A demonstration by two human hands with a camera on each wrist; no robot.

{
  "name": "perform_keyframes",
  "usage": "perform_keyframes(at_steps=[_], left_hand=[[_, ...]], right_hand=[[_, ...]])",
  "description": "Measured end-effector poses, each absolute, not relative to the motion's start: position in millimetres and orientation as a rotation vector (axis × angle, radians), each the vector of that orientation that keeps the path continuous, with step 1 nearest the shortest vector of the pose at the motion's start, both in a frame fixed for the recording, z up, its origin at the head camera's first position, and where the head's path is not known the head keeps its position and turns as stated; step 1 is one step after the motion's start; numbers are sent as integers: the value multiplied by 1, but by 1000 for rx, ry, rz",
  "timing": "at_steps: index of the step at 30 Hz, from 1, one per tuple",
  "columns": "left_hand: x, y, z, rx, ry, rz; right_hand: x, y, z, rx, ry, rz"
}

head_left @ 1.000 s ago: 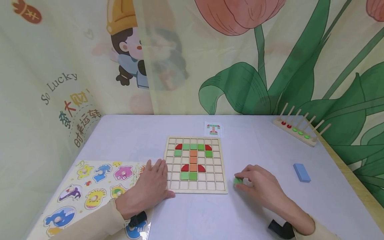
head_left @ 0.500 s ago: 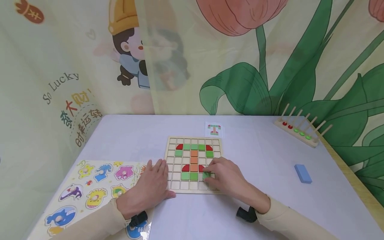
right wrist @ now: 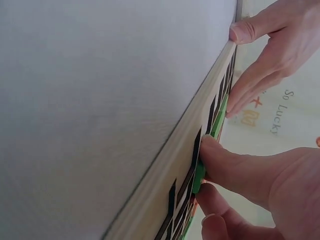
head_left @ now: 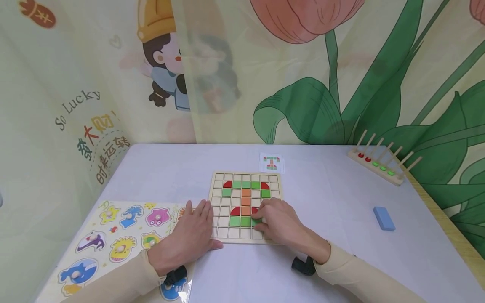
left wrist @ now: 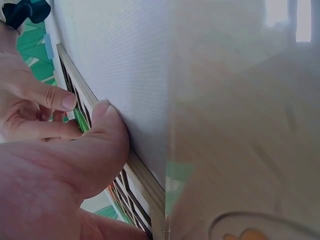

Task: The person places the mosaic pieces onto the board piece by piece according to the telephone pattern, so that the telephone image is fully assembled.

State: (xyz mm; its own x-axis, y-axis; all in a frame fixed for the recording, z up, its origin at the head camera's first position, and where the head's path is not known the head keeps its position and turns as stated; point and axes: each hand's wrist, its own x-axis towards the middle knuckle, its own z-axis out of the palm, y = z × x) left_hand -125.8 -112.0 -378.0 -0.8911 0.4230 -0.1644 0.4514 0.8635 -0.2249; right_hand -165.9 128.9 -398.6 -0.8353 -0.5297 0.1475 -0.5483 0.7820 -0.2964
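A wooden grid board (head_left: 223, 232) lies mid-table, with red, green and orange tiles set in several cells. My right hand (head_left: 282, 221) is over its right part and pinches a green square tile (right wrist: 199, 176) between thumb and fingers. That tile is at the cell right of two green tiles, just below a red quarter-round piece (head_left: 254, 210) partly hidden by the fingers. My left hand (head_left: 187, 235) rests along the board's left edge, fingers straight, with the thumb (left wrist: 107, 127) at the near edge. Behind the board lies a small card (head_left: 271, 163) printed with a coloured tile pattern.
On the left, partly under my left arm, lies a knobbed animal puzzle board (head_left: 99, 225). A blue block (head_left: 384, 219) sits on the right of the table. At the back right stands a wooden peg rack (head_left: 375, 168) with red and green beads.
My right hand has carried the green tile leftward from the table beside the board onto the grid, then shifted slightly further left. My left hand has stayed in place.
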Motion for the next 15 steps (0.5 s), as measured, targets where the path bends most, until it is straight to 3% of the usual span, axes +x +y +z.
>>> perform_keyframes(at_steps=[15], left_hand=[[-125,-113,-379,684,2923,-403]], right_hand=[[-165,130,-400,848,-2946,554]])
